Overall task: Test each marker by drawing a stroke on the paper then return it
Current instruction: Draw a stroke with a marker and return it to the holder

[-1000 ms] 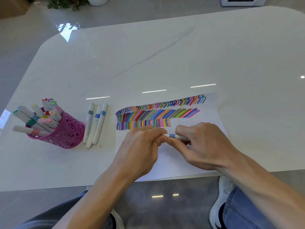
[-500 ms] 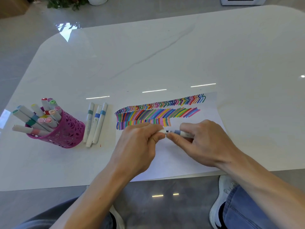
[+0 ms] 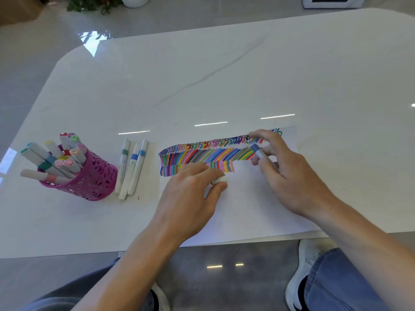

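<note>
Spreading widest, a white table (image 3: 224, 75); at its near edge, paper (image 3: 258, 212) full of coloured strokes. Left hand (image 3: 188, 198) down on the sheet, fingers curled; right hand (image 3: 289, 173) at the right end of the top row, fingers pinched. Far left, pink cup (image 3: 96, 178) of markers, three loose markers (image 3: 132, 167) beside. Marker (image 3: 258, 151) in that right pinch: likely about to stroke, so land on bare paper past the last mark, pull short and light, pin the sheet. Long axis tilted, tip aimed away and leftward, tail toward the palm. White cap (image 3: 220, 180) in the left fingers.
</note>
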